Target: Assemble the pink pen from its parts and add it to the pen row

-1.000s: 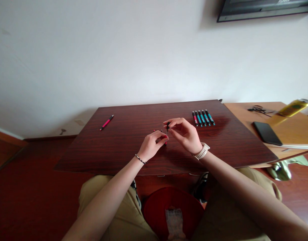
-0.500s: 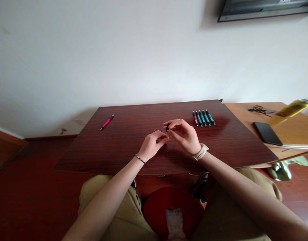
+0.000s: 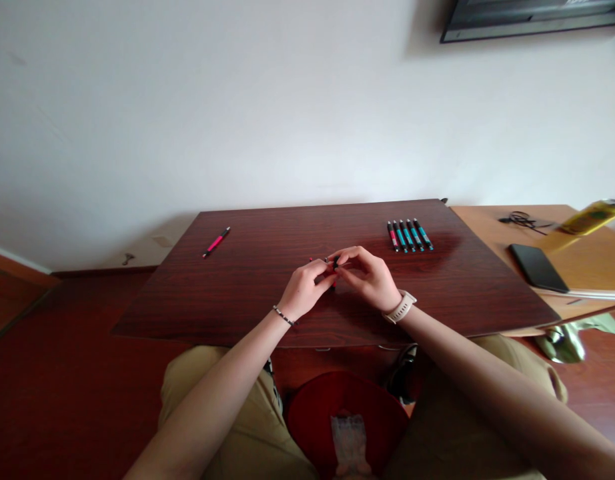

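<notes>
Above the front half of the dark wooden table [image 3: 267, 233], my two hands meet fingertip to fingertip. My left hand [image 3: 305, 288] pinches a red pen part [image 3: 333, 284], mostly hidden by the fingers. Between the fingertips of my right hand [image 3: 367, 277] is a small black part [image 3: 336, 263], right against the red one. Small bits of other pieces show just behind my left fingers, too hidden to tell. A pink and black pen [image 3: 217, 242] lies alone at the left. At the right, several teal pens [image 3: 410, 235] lie in a row beside one pink pen [image 3: 392, 237].
On the lighter wooden desk [image 3: 597, 257] at the right are a black phone [image 3: 538, 268], a dark cable [image 3: 522, 220] and a yellow can [image 3: 590, 217]. A red stool [image 3: 307, 420] with a clear plastic packet [image 3: 349, 443] is between my legs.
My right hand has moved slightly down and toward my left hand, bringing the black part against the red part. The gap between them has closed.
</notes>
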Motion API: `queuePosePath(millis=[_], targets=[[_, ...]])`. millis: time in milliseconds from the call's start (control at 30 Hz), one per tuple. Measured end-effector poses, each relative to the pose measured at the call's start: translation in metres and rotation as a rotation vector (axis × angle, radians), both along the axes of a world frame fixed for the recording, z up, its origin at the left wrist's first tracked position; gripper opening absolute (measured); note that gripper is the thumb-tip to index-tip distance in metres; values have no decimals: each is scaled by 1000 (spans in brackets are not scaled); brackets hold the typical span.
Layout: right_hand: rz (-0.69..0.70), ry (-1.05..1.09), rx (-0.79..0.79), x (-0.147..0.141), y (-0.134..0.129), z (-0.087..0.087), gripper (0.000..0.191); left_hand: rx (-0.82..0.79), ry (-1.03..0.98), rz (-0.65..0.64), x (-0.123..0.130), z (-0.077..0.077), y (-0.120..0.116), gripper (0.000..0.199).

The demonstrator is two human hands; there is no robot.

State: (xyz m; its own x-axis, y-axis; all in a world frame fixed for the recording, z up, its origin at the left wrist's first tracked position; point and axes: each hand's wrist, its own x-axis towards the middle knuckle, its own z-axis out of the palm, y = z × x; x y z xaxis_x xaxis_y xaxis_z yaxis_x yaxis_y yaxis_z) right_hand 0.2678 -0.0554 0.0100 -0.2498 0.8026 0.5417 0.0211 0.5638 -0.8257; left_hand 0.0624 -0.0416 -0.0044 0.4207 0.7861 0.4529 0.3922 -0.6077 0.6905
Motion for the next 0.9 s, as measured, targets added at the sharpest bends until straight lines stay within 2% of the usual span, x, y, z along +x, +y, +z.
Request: queuePosePath(millis=[233,500,667,800,900], targets=[[-4,15,-46,1,0,0,13,-12,-4,1,1,2,-1,11],[-14,60,-105,0,3,-8,27,-19,-2,4,1,1,-1,10],[21,38,-139,1,4,-5,44,-26,-17,-2,2,3,-2,10],[36,-30,-109,2,4,-1,28,-26,-22,-2,1,2,-1,10],[37,-5,-126,2,5,-3,25,-25,-25,-7,1,2,-1,10]])
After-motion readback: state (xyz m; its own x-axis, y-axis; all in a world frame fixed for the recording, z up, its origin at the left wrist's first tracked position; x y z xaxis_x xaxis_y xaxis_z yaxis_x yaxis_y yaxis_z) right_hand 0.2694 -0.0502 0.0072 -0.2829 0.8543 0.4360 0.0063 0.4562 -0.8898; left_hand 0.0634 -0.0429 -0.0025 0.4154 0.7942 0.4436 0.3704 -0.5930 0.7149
